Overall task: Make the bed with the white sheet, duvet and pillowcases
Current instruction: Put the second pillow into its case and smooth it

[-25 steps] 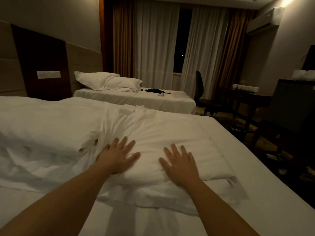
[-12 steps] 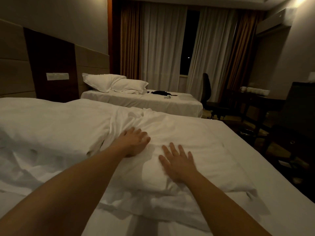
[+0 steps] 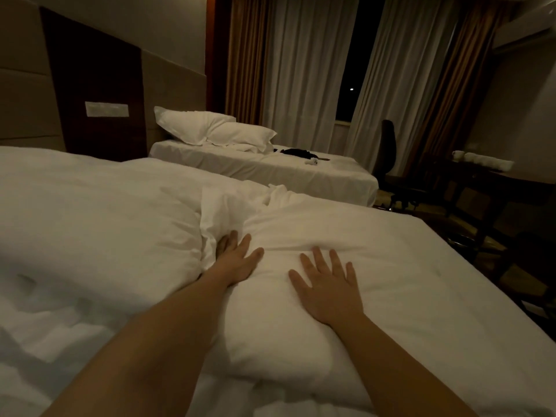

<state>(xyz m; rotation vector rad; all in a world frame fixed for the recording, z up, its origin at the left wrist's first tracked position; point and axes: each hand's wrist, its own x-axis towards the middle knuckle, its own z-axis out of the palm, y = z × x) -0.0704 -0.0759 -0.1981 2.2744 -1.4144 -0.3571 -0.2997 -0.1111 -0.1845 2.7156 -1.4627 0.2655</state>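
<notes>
Dim hotel room, left hand (image 3: 237, 260) now flat again on pillow (image 3: 376, 266)

Both bare forearms reach forward from the bottom edge, the left arm running in from the lower left, the right from the lower right. The left hand (image 3: 237, 260) lies palm down, fingers straight and close together, its outer fingers partly hidden. The right hand (image 3: 328, 284) lies flat, palm down, fingers straight and spread apart, just beside the left.
</notes>
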